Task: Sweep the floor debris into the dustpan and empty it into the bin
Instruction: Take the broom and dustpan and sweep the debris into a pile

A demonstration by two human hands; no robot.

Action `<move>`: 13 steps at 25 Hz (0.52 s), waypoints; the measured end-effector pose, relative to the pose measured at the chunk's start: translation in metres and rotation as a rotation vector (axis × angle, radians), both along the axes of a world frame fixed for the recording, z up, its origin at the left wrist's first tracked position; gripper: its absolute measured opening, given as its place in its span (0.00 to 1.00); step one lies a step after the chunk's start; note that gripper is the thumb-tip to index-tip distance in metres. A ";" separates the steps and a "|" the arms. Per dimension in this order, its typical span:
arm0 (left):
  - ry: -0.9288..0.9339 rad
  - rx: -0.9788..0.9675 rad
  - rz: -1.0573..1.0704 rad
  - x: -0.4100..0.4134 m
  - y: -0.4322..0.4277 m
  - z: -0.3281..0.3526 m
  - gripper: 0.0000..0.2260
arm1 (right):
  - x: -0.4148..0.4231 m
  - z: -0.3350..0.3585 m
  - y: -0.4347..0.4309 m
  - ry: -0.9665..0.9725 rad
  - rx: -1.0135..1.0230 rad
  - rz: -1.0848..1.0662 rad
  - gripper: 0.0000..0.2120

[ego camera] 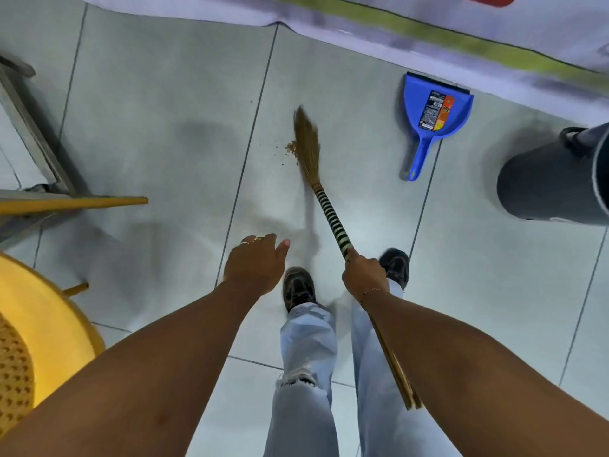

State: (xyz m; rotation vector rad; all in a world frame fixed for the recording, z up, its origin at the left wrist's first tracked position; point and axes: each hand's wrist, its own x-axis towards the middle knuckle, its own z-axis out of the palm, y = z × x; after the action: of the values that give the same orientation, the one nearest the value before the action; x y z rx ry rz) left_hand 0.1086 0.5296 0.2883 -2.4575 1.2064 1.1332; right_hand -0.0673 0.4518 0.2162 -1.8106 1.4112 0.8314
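Observation:
My right hand (364, 275) grips a straw broom (324, 199) by its black-and-white striped handle. The brown bristles rest on the grey tiled floor, right beside a small pile of brown debris (291, 149) on their left. My left hand (255, 263) hovers empty over the floor, fingers loosely apart. A blue dustpan (431, 120) with a printed label lies flat on the floor to the right of the broom, its handle pointing toward me. The dark grey bin (550, 179) stands at the right edge, cut off by the frame.
A yellow plastic chair (36, 341) is at the lower left. A metal frame (36, 136) and a yellow pole (75, 203) lie at the left. A white and green cloth edge (412, 31) runs along the top. My feet stand just behind the broom.

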 end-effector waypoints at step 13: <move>0.000 -0.118 -0.057 -0.051 -0.087 0.018 0.21 | -0.085 0.074 -0.048 -0.181 -0.350 -0.230 0.20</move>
State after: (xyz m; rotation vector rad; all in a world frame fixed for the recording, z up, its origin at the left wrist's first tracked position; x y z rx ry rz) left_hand 0.0573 0.4421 0.3068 -2.4899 1.3714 1.0766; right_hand -0.1524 0.4042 0.2906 -1.8722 1.6818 0.3076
